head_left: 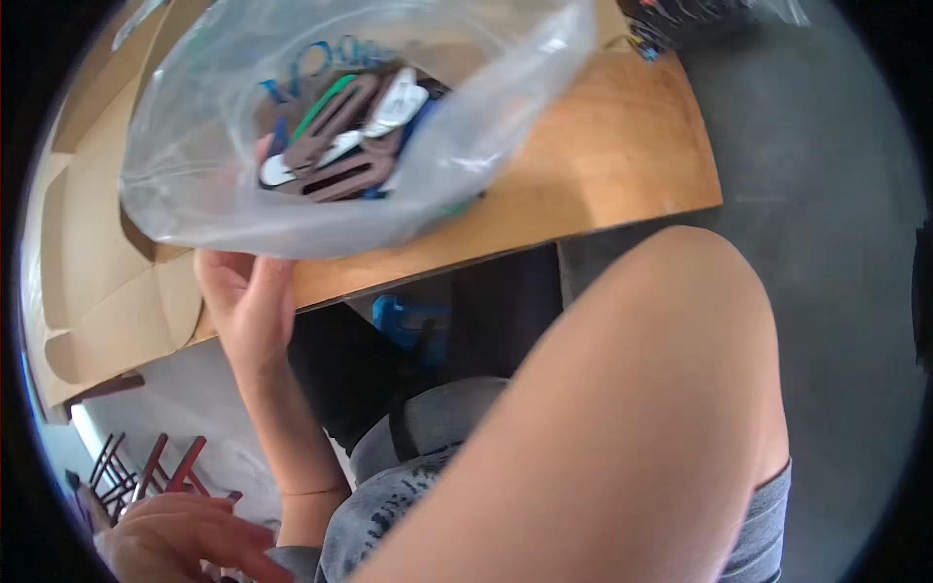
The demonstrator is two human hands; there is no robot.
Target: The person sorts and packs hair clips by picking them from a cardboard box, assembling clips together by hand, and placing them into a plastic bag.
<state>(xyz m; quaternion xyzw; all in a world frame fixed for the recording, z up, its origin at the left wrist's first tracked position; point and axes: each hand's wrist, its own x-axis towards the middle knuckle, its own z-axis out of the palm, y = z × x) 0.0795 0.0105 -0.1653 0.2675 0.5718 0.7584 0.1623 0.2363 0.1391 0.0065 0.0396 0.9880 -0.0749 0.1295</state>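
Wooden surface (627, 146) at one o'clock; opened cardboard (112, 282) toward ten. Clear plastic bag (185, 194) at eleven, holding brown and white clips (340, 146). Left hand (255, 316) at ten, fingers partly behind the bag's lower edge; cannot tell if clamped. Right hand out of view. Blurred hand at seven, ownership unclear. Risk: slick film could slip from a weak hold; tilting the wide mouth could spill clips over the near edge.
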